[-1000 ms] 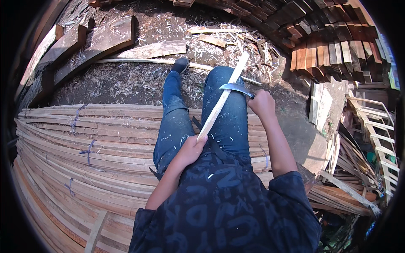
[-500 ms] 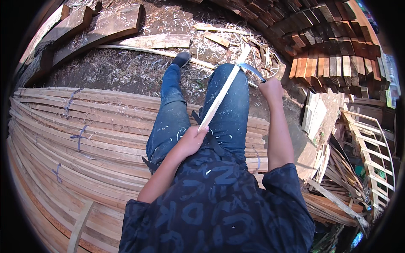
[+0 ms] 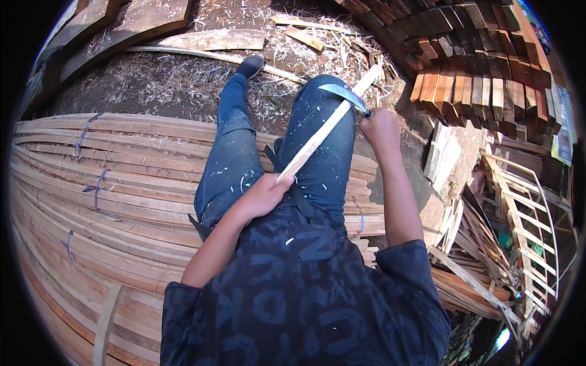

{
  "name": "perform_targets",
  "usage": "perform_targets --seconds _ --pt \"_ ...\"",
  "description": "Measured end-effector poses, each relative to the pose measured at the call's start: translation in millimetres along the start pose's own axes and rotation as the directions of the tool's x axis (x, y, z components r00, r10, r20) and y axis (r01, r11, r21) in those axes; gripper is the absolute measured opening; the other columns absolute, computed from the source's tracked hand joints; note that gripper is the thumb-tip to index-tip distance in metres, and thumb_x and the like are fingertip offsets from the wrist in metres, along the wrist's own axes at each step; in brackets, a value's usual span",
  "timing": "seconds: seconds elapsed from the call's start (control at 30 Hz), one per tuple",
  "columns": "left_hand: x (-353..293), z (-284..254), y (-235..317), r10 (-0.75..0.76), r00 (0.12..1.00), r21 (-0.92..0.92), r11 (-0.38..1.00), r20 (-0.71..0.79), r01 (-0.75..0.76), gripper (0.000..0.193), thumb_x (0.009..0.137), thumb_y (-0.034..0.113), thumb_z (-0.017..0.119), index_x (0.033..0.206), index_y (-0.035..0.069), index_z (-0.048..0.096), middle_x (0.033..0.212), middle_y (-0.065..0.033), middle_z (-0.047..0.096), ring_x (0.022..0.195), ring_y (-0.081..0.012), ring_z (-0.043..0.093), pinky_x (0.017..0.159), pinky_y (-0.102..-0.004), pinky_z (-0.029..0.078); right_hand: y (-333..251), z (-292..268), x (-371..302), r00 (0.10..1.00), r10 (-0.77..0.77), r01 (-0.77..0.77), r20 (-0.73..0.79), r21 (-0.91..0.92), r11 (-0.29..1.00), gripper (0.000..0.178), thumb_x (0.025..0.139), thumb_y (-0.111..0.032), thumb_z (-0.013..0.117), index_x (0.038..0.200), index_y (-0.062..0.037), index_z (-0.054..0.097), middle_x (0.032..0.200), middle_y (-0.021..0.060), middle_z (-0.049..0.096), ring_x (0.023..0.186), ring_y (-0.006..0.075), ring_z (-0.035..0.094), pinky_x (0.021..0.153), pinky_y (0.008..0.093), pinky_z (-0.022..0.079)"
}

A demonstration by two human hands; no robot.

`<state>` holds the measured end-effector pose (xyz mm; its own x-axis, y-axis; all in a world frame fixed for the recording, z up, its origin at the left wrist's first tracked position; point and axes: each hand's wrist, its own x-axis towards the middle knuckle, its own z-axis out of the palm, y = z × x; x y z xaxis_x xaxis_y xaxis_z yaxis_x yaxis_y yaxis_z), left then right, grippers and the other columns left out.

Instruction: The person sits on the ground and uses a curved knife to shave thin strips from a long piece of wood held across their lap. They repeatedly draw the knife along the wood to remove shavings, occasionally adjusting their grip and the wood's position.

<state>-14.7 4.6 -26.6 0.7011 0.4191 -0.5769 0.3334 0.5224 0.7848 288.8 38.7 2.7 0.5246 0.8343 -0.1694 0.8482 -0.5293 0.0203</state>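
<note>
My left hand is closed around the near end of a pale wooden strip. The strip slants away to the right across my right thigh and past the knee. In my right hand is the dark handle of a sickle. Its curved blade lies across the strip near the far end, with the tip reaching out to the left over my knee. Whether the edge is biting into the wood cannot be seen. Small pale shavings cling to my jeans.
Beneath me and to the left lie long wooden strips tied in bundles. Shavings and offcuts litter the ground ahead. Thick planks stand far left, stacked lumber far right. A wooden ladder-like frame leans at right.
The sickle blade has swung left, so that more of it now crosses the strip. The strip's far end has shifted slightly right. My left hand keeps its grip.
</note>
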Motion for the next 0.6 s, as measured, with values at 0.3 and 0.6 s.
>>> perform_targets --seconds 0.3,0.6 --pt "-3 3 11 0.1 0.989 0.194 0.978 -0.104 -0.078 0.042 0.099 0.031 0.045 0.079 -0.005 0.05 0.06 -0.0001 0.042 0.058 -0.0104 0.038 0.054 -0.0316 0.036 50 14 68 0.938 0.347 -0.336 -0.018 0.21 0.918 0.033 0.072 -0.019 0.057 0.089 0.0064 0.067 0.094 0.0286 0.065 0.095 0.042 0.062 0.084 0.0461 0.049" --pt "-5 0 6 0.091 0.986 0.189 0.98 -0.143 -0.063 0.04 0.099 0.029 0.044 0.091 -0.008 0.054 0.063 -0.0091 0.049 0.062 -0.0154 0.044 0.062 -0.0348 0.041 157 -41 -1 0.931 0.31 -0.268 -0.191 0.217 0.939 0.031 0.078 -0.022 0.061 0.066 0.0075 0.061 0.059 0.0244 0.058 0.056 0.0382 0.059 0.058 0.0451 0.045"
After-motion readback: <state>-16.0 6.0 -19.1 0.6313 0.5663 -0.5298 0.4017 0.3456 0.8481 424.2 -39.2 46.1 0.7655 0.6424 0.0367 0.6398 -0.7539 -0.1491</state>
